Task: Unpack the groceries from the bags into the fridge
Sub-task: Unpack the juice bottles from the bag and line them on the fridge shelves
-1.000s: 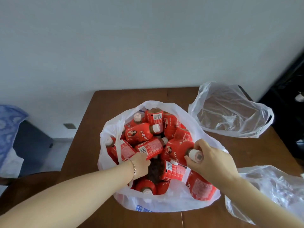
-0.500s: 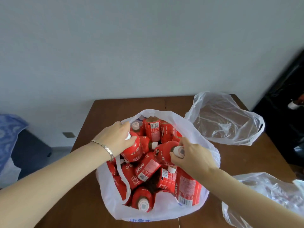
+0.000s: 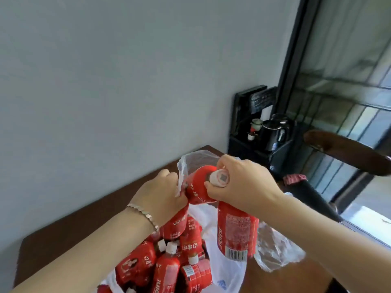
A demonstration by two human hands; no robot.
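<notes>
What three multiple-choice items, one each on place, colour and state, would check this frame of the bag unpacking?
1. Where is the bracelet? A left wrist B right wrist C table
2. What colour are the labels on the bottles in the bag? A green B red C blue
3. What is the right hand doing? A resting empty B pointing C gripping bottles

Key: 1 A, it circles the wrist behind the left hand. 2 B, every label shows red. 3 C, its fingers close around a white-capped bottle and a second bottle hanging below.
</notes>
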